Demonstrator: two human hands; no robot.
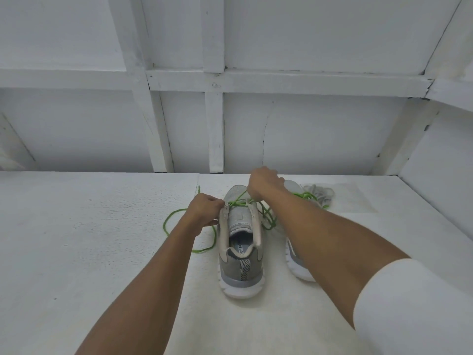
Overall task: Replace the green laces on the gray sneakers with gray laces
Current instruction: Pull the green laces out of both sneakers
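A gray sneaker stands heel toward me on the white table. Its green lace is threaded only through the eyelets near the toe, and loose loops trail to the left. My left hand grips the sneaker's left eyelet flap. My right hand hovers over the toe and pinches a strand of the green lace. The second gray sneaker lies to the right, mostly hidden under my right forearm. A bundle of gray laces lies beyond it with more green lace beside it.
A white panelled wall rises straight behind the table's far edge. A side wall closes in at the right. Bare table surface stretches to the left of the sneakers and toward me.
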